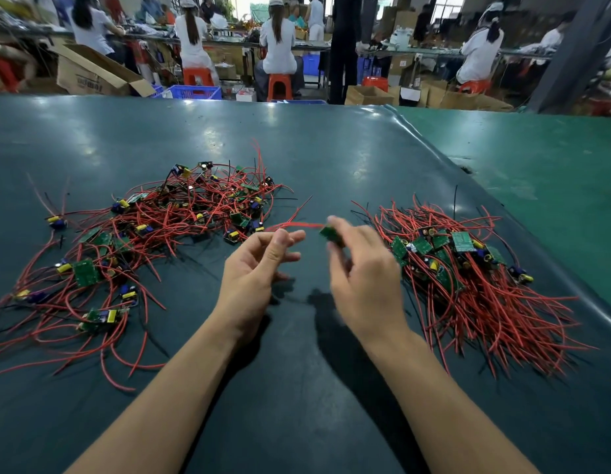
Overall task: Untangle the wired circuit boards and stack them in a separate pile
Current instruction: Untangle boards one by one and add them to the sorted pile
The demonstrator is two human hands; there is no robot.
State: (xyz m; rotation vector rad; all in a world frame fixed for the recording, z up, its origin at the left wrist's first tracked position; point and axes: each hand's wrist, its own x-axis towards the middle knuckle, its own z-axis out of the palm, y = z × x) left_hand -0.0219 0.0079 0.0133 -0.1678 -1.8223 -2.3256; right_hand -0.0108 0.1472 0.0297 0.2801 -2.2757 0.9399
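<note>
Right hand (pixel 362 278) is pinching a small green circuit board (pixel 331 234) — left hand (pixel 259 268), loosely open, is guiding its red wire (pixel 297 225); I'd be drawing it out slowly.

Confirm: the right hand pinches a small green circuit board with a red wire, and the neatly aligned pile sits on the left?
No. The head view shows the neatly aligned pile on the right; the tangled heap is left. The right hand does pinch the small green circuit board.

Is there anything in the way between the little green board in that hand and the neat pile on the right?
Nothing visible. The right hand pinches the circuit board, and only bare table mat lies between it and the stacked pile.
</note>
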